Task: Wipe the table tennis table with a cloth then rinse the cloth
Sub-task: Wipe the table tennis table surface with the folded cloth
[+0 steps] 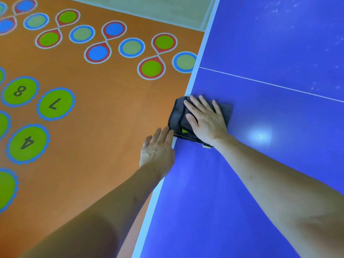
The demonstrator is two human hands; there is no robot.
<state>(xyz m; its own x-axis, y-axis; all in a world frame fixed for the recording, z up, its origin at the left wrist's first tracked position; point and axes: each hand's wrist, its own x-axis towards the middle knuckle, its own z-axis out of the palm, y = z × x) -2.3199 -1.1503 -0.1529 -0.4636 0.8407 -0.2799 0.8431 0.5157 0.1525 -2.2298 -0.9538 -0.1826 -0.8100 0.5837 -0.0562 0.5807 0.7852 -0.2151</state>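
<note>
Grey cloth (178, 116) hangs partly off blue worktop (260, 164) edge; ur right hand (204, 120) presses it, fingers flat. Left hand (158, 148) open at the rim, touching cloth. Orange floor (96, 146) w/ numbered circles beside.

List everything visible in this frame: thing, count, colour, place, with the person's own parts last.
Table tennis table: one, blue with white lines, right half of view.
Cloth: one, dark grey, folded, on the table's left edge, partly overhanging it.
Floor: one, orange with painted circles; green discs numbered 8, 7 and 4 at left.
Right hand: one, flat on the cloth, fingers straight.
Left hand: one, at the table's edge below the cloth, fingertips at the cloth's overhanging corner.
</note>
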